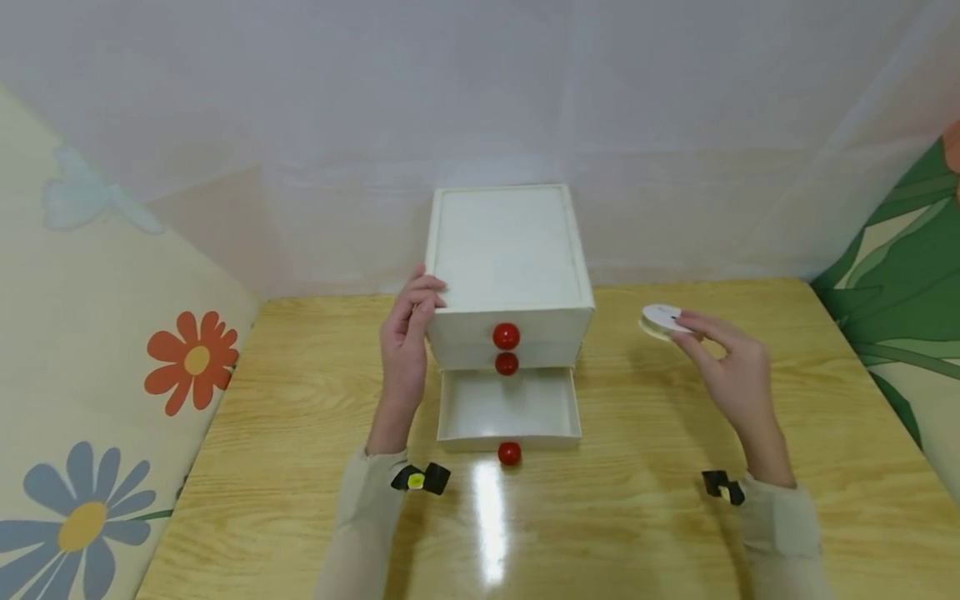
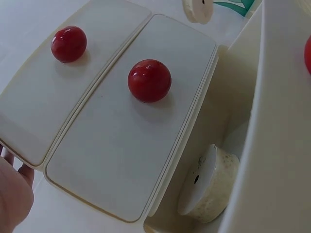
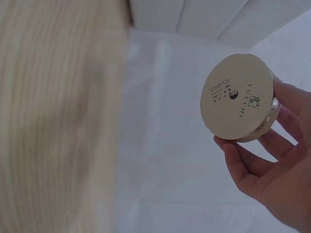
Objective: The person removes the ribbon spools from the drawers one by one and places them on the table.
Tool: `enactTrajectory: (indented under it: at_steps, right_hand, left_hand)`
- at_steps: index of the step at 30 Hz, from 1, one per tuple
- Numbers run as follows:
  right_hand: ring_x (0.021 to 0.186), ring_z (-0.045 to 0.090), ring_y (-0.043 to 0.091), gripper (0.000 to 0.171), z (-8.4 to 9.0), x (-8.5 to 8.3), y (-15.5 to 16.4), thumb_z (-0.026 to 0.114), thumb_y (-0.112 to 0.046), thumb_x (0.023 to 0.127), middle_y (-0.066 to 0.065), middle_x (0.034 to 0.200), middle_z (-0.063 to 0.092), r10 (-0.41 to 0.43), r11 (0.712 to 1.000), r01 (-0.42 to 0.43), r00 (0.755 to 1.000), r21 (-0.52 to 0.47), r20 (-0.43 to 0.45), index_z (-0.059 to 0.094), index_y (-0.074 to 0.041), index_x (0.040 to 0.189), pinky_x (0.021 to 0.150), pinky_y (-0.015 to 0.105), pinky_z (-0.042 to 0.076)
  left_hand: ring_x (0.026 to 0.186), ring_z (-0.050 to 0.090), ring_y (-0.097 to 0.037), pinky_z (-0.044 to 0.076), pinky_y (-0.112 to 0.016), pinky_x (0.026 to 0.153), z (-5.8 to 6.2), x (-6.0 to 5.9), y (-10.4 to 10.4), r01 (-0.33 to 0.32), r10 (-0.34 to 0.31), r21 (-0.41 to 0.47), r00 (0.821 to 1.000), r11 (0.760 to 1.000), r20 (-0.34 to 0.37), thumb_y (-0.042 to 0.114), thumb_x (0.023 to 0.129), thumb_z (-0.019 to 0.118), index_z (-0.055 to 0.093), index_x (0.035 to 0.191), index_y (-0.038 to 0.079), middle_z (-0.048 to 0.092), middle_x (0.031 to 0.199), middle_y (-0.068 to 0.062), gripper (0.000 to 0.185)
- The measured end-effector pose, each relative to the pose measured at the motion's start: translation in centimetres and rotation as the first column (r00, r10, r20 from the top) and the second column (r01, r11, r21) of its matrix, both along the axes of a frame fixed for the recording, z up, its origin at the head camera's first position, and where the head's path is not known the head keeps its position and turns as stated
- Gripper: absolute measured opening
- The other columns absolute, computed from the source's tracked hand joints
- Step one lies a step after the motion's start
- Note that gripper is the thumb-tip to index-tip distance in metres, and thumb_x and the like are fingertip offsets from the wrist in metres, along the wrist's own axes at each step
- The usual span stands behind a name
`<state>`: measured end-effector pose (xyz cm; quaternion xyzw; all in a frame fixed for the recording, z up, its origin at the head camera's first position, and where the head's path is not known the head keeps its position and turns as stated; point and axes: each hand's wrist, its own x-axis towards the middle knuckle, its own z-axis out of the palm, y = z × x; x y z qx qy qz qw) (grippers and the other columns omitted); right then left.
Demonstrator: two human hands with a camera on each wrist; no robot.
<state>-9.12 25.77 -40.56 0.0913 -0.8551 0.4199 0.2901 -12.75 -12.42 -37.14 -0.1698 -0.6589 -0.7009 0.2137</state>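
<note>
A small white drawer cabinet (image 1: 506,242) with red ball knobs stands in the middle of the table. Its bottom drawer (image 1: 465,443) is pulled out; the upper two are closed. My left hand (image 1: 407,342) rests against the cabinet's left side, fingertips over the top edge. Off to the right, above the table, my right hand (image 1: 731,367) pinches a flat ribbon spool (image 3: 238,97) by its rim, the printed white disc showing. In the left wrist view, a second ribbon spool (image 2: 209,184) lies in the pulled-out drawer, hidden from the head view.
The wood-grain table (image 1: 300,467) carries the cabinet near its back edge. A pale cloth wall (image 1: 345,133) rises right behind it. Flower-patterned panels (image 1: 197,360) flank the table on both sides.
</note>
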Motion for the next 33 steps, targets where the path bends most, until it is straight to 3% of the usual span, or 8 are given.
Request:
enactTrajectory:
  at_steps: [5,9,12,16,18,24,29,33]
  right_hand:
    - [0.088,0.052,-0.015,0.023,-1.2,-0.7,0.9,0.081,0.004,0.085,0.023,0.112,0.074,-0.030,0.998,0.029,1.000,0.052,0.009,0.078,0.004,0.107,0.064,0.006,0.036]
    - [0.079,0.056,0.005,0.023,-1.9,-1.1,1.7,0.081,0.000,0.086,0.024,0.106,0.075,-0.046,0.992,0.039,0.997,0.116,0.058,0.078,0.003,0.109,0.054,0.012,0.031]
    - [0.083,0.064,0.027,0.024,-2.5,-1.5,2.3,0.079,-0.006,0.090,0.025,0.104,0.074,-0.038,0.986,0.013,0.988,0.165,0.147,0.076,0.004,0.112,0.064,0.019,0.043]
    - [0.094,0.068,0.044,0.029,-3.2,-2.0,3.3,0.073,-0.014,0.097,0.028,0.110,0.072,-0.021,0.980,-0.031,0.966,0.198,0.256,0.073,0.006,0.117,0.076,0.047,0.055]
    - [0.093,0.068,0.045,0.029,-3.4,-2.1,3.7,0.072,-0.015,0.098,0.029,0.111,0.072,-0.023,0.975,-0.039,0.962,0.218,0.274,0.072,0.007,0.117,0.075,0.054,0.054]
    - [0.087,0.067,0.042,0.025,-3.9,-2.0,4.6,0.071,-0.013,0.098,0.029,0.109,0.072,-0.030,0.959,-0.062,0.949,0.278,0.315,0.073,0.007,0.113,0.070,0.049,0.052]
    - [0.106,0.064,0.054,0.024,-4.0,-1.8,4.7,0.074,-0.008,0.095,0.033,0.116,0.068,-0.007,0.957,-0.102,0.929,0.273,0.370,0.072,0.008,0.113,0.090,0.068,0.051]
    - [0.113,0.060,0.057,0.027,-4.2,-1.7,4.9,0.076,-0.002,0.091,0.036,0.119,0.065,-0.008,0.943,-0.119,0.925,0.311,0.380,0.069,0.012,0.113,0.098,0.070,0.046]
  left_hand:
    - [0.150,0.034,-0.026,0.020,-0.038,0.126,0.0,0.0,-0.1,-0.002,0.002,-0.003,1.000,1.000,-0.008,0.006,0.105,0.045,0.054,0.097,-0.014,0.065,0.120,0.008,0.023]
    - [0.150,0.034,-0.027,0.019,-0.038,0.126,-0.1,0.0,-0.2,0.002,-0.002,-0.002,1.000,1.000,-0.008,0.005,0.105,0.045,0.054,0.098,-0.014,0.065,0.120,0.007,0.022]
    - [0.151,0.034,-0.027,0.020,-0.038,0.126,-0.1,0.0,-0.2,0.000,0.000,-0.006,1.000,1.000,-0.001,0.004,0.105,0.045,0.055,0.098,-0.014,0.065,0.120,0.007,0.022]
    - [0.150,0.034,-0.026,0.020,-0.037,0.126,0.0,0.0,-0.2,0.002,-0.002,-0.001,1.000,1.000,0.000,0.004,0.105,0.046,0.055,0.098,-0.014,0.066,0.120,0.008,0.022]
    - [0.150,0.034,-0.026,0.020,-0.037,0.126,0.0,-0.1,-0.1,0.007,-0.007,0.001,1.000,1.000,-0.005,0.005,0.106,0.046,0.055,0.098,-0.014,0.066,0.120,0.008,0.023]
    - [0.150,0.035,-0.025,0.021,-0.037,0.126,0.1,-0.1,0.1,0.005,-0.005,0.006,1.000,1.000,0.000,0.007,0.106,0.047,0.055,0.098,-0.014,0.065,0.120,0.008,0.024]
    - [0.150,0.035,-0.024,0.021,-0.037,0.126,0.1,0.0,0.1,-0.006,0.006,0.011,1.000,1.000,0.014,0.008,0.106,0.047,0.059,0.096,-0.007,0.065,0.120,0.008,0.021]
    - [0.150,0.035,-0.023,0.021,-0.037,0.125,0.0,0.0,0.0,-0.009,0.009,0.012,1.000,1.000,0.017,0.009,0.106,0.047,0.061,0.094,-0.001,0.065,0.120,0.007,0.020]
